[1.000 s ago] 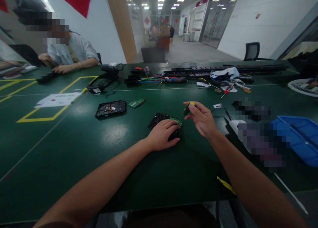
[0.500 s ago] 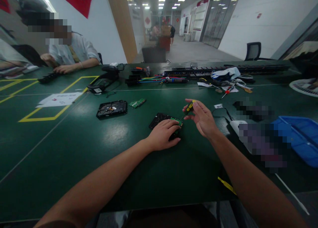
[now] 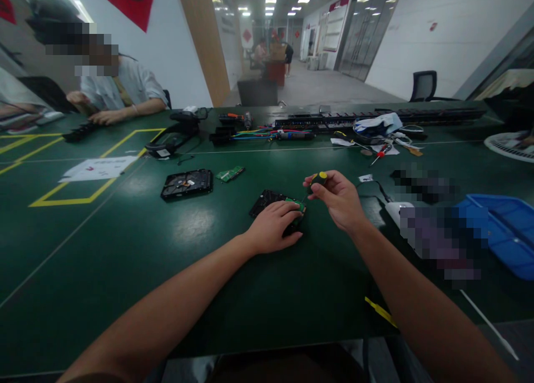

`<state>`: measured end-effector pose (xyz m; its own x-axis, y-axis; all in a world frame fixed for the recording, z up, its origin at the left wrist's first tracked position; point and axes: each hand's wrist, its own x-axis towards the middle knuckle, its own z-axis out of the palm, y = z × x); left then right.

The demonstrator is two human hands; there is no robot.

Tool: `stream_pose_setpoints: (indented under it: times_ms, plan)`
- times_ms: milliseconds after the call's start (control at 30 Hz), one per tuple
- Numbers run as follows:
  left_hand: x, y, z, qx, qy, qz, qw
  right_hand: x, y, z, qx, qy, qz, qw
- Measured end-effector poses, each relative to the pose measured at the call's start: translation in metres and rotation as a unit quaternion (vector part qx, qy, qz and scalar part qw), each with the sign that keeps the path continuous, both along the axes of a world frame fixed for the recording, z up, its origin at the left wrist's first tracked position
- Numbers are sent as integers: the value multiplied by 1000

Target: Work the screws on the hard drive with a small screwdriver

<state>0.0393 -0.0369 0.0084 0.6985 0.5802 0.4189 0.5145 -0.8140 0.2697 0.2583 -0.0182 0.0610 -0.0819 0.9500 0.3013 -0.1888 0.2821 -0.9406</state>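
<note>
My left hand (image 3: 273, 226) lies over a black hard drive (image 3: 265, 198) on the green table, fingers curled across its top and thumb along the near side. A green circuit board (image 3: 298, 204) shows on the drive beside my fingertips. In my right hand (image 3: 339, 198) is a screwdriver (image 3: 319, 178) with a black and yellow handle, pinched between thumb and fingers. Its thin shaft slants down to the drive's right end; whether the tip sits in a screw is too small to tell. Farther left lie a second hard drive (image 3: 187, 184) and a loose green circuit board (image 3: 231, 174).
Cables and tools (image 3: 267, 134) line the table's back, near a red screwdriver (image 3: 380, 154). On the right are a white power strip (image 3: 398, 216) and a blue tray (image 3: 507, 235). A co-worker (image 3: 120, 88) sits at the far left, beyond a paper sheet (image 3: 98, 168).
The right hand has turned the screwdriver more upright, its handle end now facing me, with the fingers closed further around it. The left hand and the hard drive stay in place.
</note>
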Motion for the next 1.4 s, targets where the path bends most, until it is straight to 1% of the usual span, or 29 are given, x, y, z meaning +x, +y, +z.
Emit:
stream_pose_setpoints:
  times_ms: [133, 300, 400, 500, 600, 700, 833, 1067, 1200, 1400]
  plan:
    - [0, -1, 0, -1, 4, 3, 1000, 0, 3, -4, 21, -37, -17, 999]
    - [0, 0, 0, 4, 4, 2, 1000, 2, 1, -10, 91, -123, -67, 986]
    - [0, 0, -1, 5, 2, 2, 1000, 1, -1, -15, 157, -197, -114, 961]
    - [0, 1, -2, 3, -1, 6, 1000, 0, 2, -20, 231, -270, -164, 920]
    - [1, 1, -4, 3, 0, 4, 1000, -1, 6, -22, 273, -313, -179, 892]
    - [1, 2, -4, 8, -1, 1, 1000, -1, 7, -21, 285, -339, -186, 877]
    - [1, 2, -4, 12, -1, 2, 1000, -1, 4, -19, 290, -359, -183, 868]
    - [1, 2, -5, 13, -5, 0, 1000, 0, 5, -22, 323, -392, -206, 837]
    - [1, 2, -5, 13, -3, 0, 1000, 0, 6, -21, 328, -387, -212, 836]
    - [1, 1, -4, 12, -1, 0, 1000, 2, 7, -22, 330, -369, -248, 833]
